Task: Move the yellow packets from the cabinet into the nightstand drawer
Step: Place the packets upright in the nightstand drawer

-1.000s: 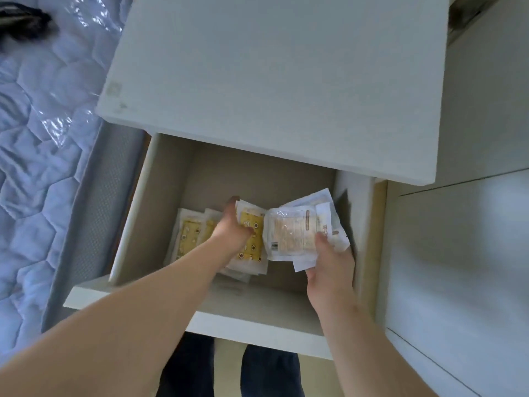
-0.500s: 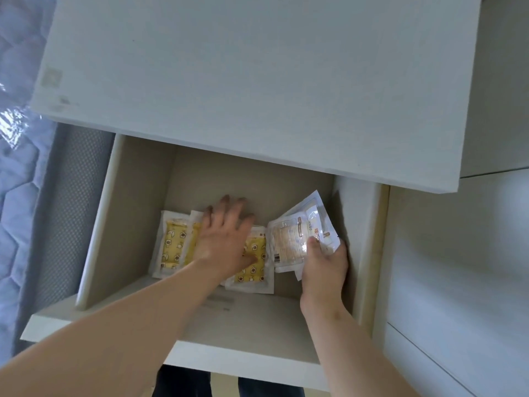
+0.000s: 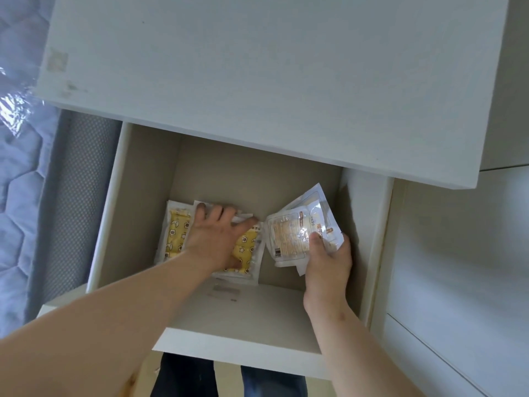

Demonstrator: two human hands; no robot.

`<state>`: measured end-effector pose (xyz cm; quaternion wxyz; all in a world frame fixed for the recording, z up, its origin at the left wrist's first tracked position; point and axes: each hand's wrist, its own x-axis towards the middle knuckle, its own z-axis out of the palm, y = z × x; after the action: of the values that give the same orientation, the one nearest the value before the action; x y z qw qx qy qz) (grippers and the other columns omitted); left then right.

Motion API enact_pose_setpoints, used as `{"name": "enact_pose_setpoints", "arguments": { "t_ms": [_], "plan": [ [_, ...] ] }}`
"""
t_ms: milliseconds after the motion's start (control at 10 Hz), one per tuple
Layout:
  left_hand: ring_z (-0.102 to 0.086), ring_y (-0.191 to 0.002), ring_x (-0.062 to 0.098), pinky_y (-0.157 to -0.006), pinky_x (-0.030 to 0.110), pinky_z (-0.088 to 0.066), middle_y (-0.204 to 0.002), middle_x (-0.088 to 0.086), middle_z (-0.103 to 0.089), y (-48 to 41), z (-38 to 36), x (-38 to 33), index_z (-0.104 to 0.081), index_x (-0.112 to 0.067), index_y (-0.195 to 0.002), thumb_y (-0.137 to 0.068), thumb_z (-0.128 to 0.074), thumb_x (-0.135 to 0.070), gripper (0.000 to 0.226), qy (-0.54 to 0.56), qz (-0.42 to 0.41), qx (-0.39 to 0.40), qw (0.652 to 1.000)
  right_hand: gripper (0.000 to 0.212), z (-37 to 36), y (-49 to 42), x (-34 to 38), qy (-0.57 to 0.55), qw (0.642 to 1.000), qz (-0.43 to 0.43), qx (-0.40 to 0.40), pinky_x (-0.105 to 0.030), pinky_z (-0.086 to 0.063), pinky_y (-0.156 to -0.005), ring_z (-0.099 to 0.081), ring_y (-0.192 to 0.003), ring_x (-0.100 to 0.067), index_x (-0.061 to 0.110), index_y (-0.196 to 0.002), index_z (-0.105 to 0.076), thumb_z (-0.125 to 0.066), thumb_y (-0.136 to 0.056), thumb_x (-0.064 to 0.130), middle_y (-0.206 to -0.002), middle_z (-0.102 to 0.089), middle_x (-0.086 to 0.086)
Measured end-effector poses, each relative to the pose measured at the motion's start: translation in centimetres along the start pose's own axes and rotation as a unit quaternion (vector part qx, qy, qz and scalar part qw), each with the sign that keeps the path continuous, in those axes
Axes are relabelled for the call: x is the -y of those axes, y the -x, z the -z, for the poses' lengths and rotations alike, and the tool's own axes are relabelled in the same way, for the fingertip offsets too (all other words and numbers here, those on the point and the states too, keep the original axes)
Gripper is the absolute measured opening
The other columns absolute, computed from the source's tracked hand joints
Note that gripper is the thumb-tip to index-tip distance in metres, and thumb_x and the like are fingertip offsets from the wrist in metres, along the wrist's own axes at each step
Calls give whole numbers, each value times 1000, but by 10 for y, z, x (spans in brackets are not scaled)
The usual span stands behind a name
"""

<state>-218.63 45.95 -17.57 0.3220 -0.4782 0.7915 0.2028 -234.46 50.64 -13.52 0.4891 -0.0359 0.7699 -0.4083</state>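
Left hand (image 3: 217, 239): palm down on the yellow packets (image 3: 174, 233) at lower centre of frame, fingers bent at their far edge, thumb splayed toward frame right. Cannot tell whether it grips a packet or only presses on them.

The yellow packets lie flat and overlapping on the floor of the nightstand drawer (image 3: 137, 196), toward its left wall. They are white-bordered pouches with a yellow printed pattern. One shows at frame left of the hand, another under and to the right of it.

Right hand (image 3: 329, 265): just right of centre, inside the drawer, fingers curled under a bundle of packets (image 3: 292, 233) with the thumb (image 3: 315, 242) clamped on top. The bundle is fanned and tilted and shows pale printed backs. Its left edge is just beside the flat packets; contact unclear.

The drawer is pulled out toward the bottom of the frame. The white nightstand top (image 3: 257, 81) fills the upper frame and overhangs the drawer's back.

Frame left: grey fabric bed side (image 3: 74, 196), then a quilted mattress (image 3: 17, 196) under clear plastic.
Frame right: white cabinet front (image 3: 458, 253).
Bottom edge: dark trousers (image 3: 183, 376) below the drawer front.
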Motion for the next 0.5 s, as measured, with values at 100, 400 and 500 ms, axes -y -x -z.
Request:
{"name": "enact_pose_setpoints", "arguments": {
  "t_ms": [100,400,500],
  "plan": [
    [-6,-142,29,-114,50,-13,-154,2,-3,5,16,-16,-12,-36,-147,-86,-46,-59,73,135,35,-30,990,21,-2,5,3,2,1000,18,7,-30,-53,-82,-63,-86,-7,22,-108,-53,-54,-93,7,-97,-64,5],
    [-62,-85,31,-75,43,-52,-95,19,-62,6,64,-34,-59,-12,-109,-99,-38,-34,31,934,188,194,235,24,0,26,9,97,973,85,193,-11,-46,-69,-60,-84,1,28,-85,-63,-69,-81,6,-91,-66,9],
    [-61,-100,36,-85,46,-48,-110,27,-62,8,59,-31,-59,4,-112,-100,-33,-23,40,934,191,187,238,10,4,25,6,89,965,37,242,-10,-47,-69,-60,-89,3,24,-81,-64,-68,-83,14,-89,-67,20]
  ]
}}
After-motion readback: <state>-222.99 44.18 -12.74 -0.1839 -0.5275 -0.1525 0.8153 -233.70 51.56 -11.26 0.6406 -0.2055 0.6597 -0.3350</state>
